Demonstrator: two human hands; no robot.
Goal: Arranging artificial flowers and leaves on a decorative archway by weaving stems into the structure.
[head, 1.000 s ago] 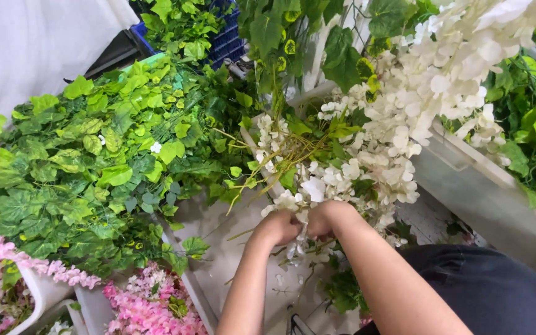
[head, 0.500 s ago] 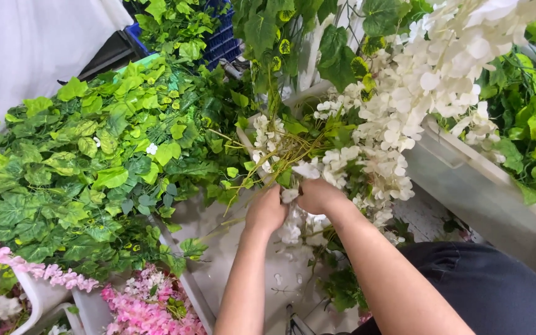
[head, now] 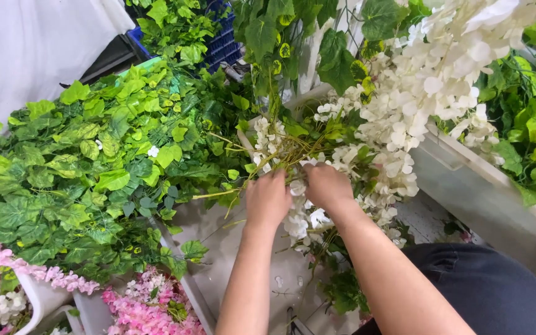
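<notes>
Your left hand and right hand have pushed further up into the white flower stems, both now clenched on the bundle.

The white blossoms look like thin matt cloth. At nine o'clock, the green leaves have a slight plastic sheen. The grey bench looks smooth.

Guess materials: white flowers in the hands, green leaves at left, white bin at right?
White flowers: likely fabric, matte, uniform petals on thin wiry stems. Green leaves: probably printed fabric or plastic, identical shapes, slight sheen. White bin: looks like smooth rigid plastic, unsure. Both hands, left hand and right hand, grip the stems.
</notes>
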